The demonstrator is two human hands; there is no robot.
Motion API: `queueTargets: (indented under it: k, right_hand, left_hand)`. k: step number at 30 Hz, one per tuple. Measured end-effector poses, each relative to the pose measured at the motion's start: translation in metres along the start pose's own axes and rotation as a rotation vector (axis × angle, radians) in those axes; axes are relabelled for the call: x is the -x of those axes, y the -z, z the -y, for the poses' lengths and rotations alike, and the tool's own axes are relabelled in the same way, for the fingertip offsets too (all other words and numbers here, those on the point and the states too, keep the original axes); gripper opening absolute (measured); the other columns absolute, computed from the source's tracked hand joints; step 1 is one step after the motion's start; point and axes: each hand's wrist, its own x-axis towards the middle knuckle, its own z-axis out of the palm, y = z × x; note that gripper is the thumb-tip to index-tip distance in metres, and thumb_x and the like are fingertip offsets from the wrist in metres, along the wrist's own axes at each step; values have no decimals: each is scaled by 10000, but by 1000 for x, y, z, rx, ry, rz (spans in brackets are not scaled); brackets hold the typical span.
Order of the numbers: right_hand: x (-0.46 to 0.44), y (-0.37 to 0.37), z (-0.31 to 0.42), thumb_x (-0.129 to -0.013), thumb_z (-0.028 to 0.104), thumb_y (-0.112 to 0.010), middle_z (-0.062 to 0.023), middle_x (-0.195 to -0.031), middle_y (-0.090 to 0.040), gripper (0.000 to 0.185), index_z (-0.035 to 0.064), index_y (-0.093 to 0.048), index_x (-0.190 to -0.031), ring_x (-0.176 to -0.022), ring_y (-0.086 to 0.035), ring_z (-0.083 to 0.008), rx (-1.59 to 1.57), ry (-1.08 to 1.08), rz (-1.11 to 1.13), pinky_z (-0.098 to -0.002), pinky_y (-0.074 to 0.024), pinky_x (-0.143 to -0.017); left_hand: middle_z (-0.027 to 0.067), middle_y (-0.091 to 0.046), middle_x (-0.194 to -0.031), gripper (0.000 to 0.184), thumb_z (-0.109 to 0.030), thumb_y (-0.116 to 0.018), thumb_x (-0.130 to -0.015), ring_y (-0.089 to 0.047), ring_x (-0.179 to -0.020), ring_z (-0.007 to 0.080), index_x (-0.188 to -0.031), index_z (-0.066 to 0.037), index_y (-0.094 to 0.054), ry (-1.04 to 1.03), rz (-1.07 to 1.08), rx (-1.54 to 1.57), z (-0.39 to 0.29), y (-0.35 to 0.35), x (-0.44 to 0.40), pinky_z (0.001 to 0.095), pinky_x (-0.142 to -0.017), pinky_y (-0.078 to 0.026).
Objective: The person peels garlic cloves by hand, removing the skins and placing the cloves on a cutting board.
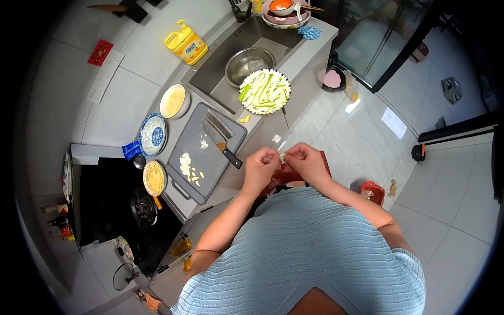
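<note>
My left hand (261,169) and my right hand (307,163) meet in front of my body, fingers pinched around a small pale piece (282,157) that looks like a garlic clove. Most of it is hidden by the fingertips. To the left lies a grey cutting board (184,139) with whole and sliced garlic (188,167) and a little chopped white heap (203,142). A cleaver (216,128) rests on the board, its black handle sticking out over the edge towards my left hand. Yellowish ginger pieces (244,119) sit on the counter beside the board.
A plate of cut green vegetable (265,92) stands by the sink, where a metal bowl (245,59) sits. Left of the board are a white bowl (175,101), blue-patterned plates (153,135), a bowl of yellow food (154,178) and the black stove (110,205). Something red (324,164) is below my hands.
</note>
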Motion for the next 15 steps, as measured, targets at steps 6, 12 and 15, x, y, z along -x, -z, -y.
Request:
queueTargets:
  k: [6,12,15]
  right_hand:
    - [0,3,8,-880,42,-553,-74,-819,-640,124,-28,-567,-980,-720,-622,-126,-235,-150,95,-235,-502,-653]
    - [3,4,8,-877,23,-538,-106,-941,-625,168,-28,-553,-1037,-794,-612,-150,-402,-180,116,-253,-506,-749]
    - [1,4,2,-872,42,-564,-115,-990,-610,201,-18,-547,-1063,-853,-617,-156,-312,-127,126,-260,-507,-763]
  left_hand:
    - [13,-615,-736,59,-67,-554,-886,-558,-639,56,-884,-20,-590,177,23,323,0,1,-2,193,-580,-466]
    - [11,-612,-748,57,-64,-551,-892,-541,-630,56,-915,-23,-583,53,51,194,3,1,-1,189,-578,-446]
    - [12,-613,-760,73,-60,-546,-895,-557,-645,60,-948,-22,-577,-25,78,70,0,-1,1,185,-598,-461]
